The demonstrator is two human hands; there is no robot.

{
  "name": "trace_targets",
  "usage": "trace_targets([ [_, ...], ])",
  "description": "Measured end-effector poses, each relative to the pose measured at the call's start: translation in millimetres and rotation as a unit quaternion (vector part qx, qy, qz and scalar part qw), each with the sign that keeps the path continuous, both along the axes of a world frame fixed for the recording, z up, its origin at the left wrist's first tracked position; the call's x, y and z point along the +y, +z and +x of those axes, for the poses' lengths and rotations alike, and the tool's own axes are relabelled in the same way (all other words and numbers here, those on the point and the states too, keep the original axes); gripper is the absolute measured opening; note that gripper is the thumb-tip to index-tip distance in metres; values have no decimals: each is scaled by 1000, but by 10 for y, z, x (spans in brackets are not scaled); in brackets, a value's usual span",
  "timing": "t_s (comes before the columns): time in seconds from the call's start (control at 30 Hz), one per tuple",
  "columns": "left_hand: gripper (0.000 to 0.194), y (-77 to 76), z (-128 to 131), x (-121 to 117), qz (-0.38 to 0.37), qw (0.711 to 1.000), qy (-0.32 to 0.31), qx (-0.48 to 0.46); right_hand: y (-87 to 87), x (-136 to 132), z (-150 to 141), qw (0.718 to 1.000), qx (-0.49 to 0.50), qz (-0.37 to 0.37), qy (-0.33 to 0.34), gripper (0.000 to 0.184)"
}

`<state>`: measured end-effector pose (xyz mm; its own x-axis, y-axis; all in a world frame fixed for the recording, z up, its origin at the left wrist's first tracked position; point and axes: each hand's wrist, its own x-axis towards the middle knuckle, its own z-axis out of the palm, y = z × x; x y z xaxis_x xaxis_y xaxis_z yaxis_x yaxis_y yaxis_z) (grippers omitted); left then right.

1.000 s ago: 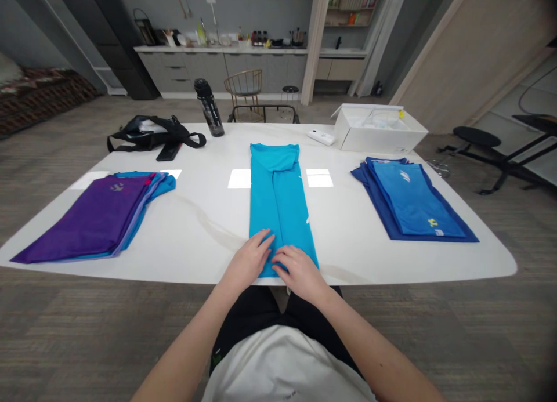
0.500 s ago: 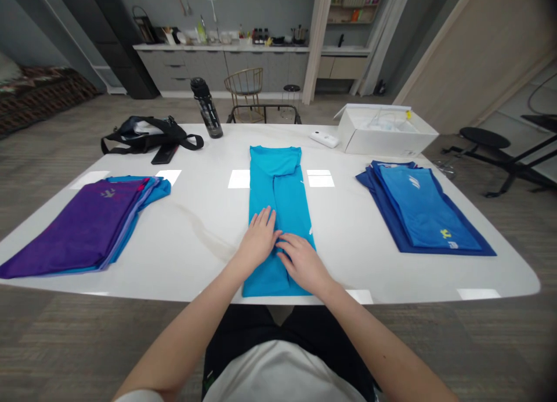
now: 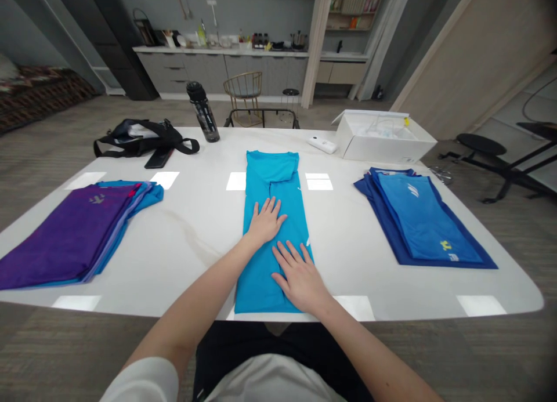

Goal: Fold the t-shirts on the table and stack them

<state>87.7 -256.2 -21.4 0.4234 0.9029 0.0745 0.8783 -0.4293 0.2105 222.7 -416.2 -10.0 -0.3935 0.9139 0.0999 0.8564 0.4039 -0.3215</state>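
Head view, shirt: a bright turquoise shirt (image 3: 256,286) lies folded into a long strip down the middle of the white counter (image 3: 200,193), its near end close to the front edge.
Left hand: the left hand (image 3: 264,221) lies palm down on the shirt about midway along, fingers spread, gripping nothing.
Right hand: the right hand (image 3: 301,275) rests palm down nearer the front edge, by the shirt's right side, fingers spread wide and thumb out, also gripping nothing.
Left pile: folded clothes with a purple shirt (image 3: 73,228) on top, well apart from the turquoise one.
Right pile: folded blue clothes (image 3: 429,216), a lighter piece over darker ones.
Far left: a black bag (image 3: 148,136), a phone (image 3: 159,158) just in front, and an upright dark bottle (image 3: 203,113).
Far right: a white box (image 3: 374,147), its contents unclear, with a small white device (image 3: 322,144) beside it.
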Motion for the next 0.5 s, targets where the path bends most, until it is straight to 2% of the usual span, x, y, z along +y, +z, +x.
trace_targets([
  [0.17, 66, -43, 76, 244, 8, 1000, 19, -14, 27, -28, 3, 1000, 21, -9, 2, 60],
  [0.27, 66, -55, 57, 317, 8, 1000, 24, -10, 62, 70, 70, 998, 61, -5, -16, 53],
  [0.37, 66, -71, 27, 308, 17, 1000, 12, -8, 98, 429, 200, 991, 111, 24, -68, 45],
  [0.43, 64, -70, 15, 271, 39, 999, 1, -11, 118, 808, 284, 989, 118, 36, -86, 46],
  [0.5, 60, -57, 9, 229, 64, 997, -29, -14, 126, 1226, 341, 991, 89, 6, -95, 51],
])
